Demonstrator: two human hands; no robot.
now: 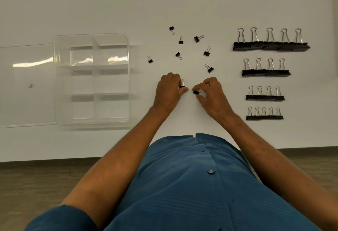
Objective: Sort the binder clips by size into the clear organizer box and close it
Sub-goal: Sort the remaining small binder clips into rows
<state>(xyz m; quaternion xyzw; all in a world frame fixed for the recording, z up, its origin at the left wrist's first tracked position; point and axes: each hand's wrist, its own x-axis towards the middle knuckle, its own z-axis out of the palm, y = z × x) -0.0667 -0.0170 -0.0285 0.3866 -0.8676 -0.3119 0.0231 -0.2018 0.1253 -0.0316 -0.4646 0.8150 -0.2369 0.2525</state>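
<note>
Pinching tiny clips: left hand (pixel 169 88) clip (pixel 182 85) handles away; right hand (pixel 212 94) clip (pixel 195 92) orientation unclear.

The organizer lid (pixel 25 84) is cut off by the left edge. The clip (pixel 196 92) pinched by the right hand (pixel 213 97) is mostly hidden (size indeterminable).

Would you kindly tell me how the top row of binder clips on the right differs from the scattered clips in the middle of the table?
The top row holds the largest clips; the scattered clips are the smallest in view. The row's five stand side by side, wire handles pointing away from the person, while the seven scattered ones lie apart, pointing in various directions. Both groups are black with silver wire handles and rest on the white table, outside the organizer box.
</note>
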